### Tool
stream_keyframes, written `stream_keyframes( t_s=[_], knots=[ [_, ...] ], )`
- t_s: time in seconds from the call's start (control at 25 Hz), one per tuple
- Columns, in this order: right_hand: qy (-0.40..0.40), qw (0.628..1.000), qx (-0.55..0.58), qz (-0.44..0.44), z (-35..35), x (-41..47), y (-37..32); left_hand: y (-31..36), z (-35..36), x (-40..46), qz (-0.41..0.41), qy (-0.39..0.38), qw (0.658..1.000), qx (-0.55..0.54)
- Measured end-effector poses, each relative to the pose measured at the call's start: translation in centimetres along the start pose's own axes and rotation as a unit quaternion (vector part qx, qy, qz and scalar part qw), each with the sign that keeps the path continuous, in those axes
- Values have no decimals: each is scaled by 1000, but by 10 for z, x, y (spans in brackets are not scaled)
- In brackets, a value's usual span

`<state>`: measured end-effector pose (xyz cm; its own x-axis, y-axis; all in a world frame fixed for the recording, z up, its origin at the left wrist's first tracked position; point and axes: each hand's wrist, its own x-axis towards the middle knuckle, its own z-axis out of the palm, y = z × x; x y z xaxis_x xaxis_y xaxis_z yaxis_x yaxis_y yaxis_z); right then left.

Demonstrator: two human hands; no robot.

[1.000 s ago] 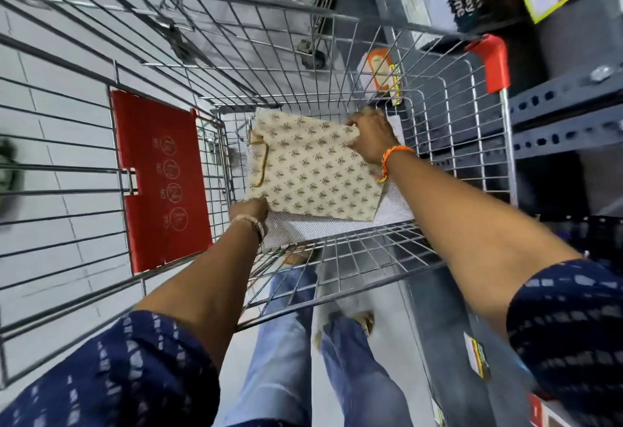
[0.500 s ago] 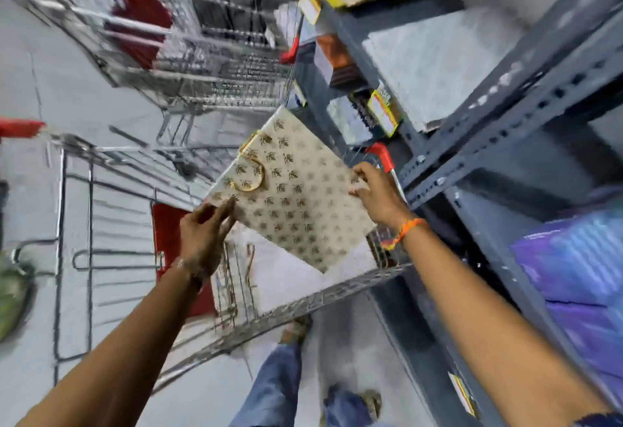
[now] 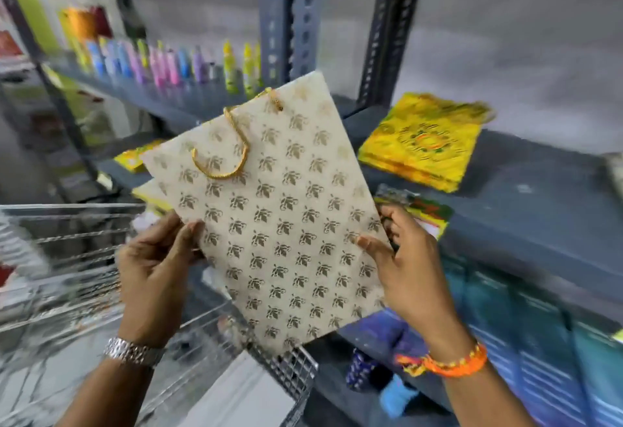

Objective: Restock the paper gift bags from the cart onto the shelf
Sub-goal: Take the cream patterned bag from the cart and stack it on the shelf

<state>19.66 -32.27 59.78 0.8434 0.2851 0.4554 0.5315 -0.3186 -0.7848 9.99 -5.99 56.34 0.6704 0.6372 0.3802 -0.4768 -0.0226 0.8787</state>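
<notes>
I hold a flat cream paper gift bag with a gold leaf print and gold cord handles, tilted in the air in front of the grey metal shelf. My left hand grips its left edge and my right hand grips its right edge. The wire cart is below and to the left, and the bag's lower corner hangs over the cart's rim. Its contents are blurred.
A stack of yellow printed gift bags lies on the shelf to the right of the bag. Coloured bottles line a higher shelf on the left. Grey perforated uprights stand behind. Blue and purple packs fill the shelf below.
Both hands have lifted the cream bag out of the cart and up to shelf height. My view has swung from the cart to the shelf.
</notes>
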Motion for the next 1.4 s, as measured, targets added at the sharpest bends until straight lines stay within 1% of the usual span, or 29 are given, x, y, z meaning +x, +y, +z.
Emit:
stream_keyframes(
  t_s=[0.16,0.28,0.36,0.44,0.52,0.6,0.64,0.76,0.84,0.92,1.0,1.12,1.2,1.32,1.4],
  knots=[
    [110,993,-23,-24,-98,-19,-34,25,109,16,63,-5,997,-54],
    [140,990,-34,-11,-164,-27,-51,43,185,13,97,-19,995,-33],
    [168,985,-44,4,-210,-31,-55,55,238,8,118,-65,991,-8],
    [211,975,-72,20,-256,-34,-48,66,291,3,127,-152,980,23],
    [256,961,-91,45,-299,-36,-36,69,341,1,98,-263,959,36],
    [298,946,-99,73,-338,-42,-24,67,390,-5,71,-348,934,47],
    [307,943,-99,85,-355,-45,-18,65,413,-10,73,-365,926,61],
    [325,931,-105,126,-392,-52,-3,61,472,-25,71,-362,923,108],
    [331,922,-129,157,-407,-49,6,57,499,-32,82,-357,918,151],
    [329,908,-174,193,-417,-42,16,49,519,-37,91,-368,904,197],
    [313,895,-217,233,-424,-35,31,36,534,-40,80,-384,890,234],
    [290,882,-231,291,-429,-29,51,20,546,-43,53,-393,876,274],
    [283,878,-242,300,-426,-30,54,15,548,-46,53,-409,857,308],
    [283,866,-275,306,-420,-32,54,7,547,-47,75,-424,825,366],
    [280,860,-289,314,-418,-34,55,6,547,-49,86,-428,814,383]
  ],
)
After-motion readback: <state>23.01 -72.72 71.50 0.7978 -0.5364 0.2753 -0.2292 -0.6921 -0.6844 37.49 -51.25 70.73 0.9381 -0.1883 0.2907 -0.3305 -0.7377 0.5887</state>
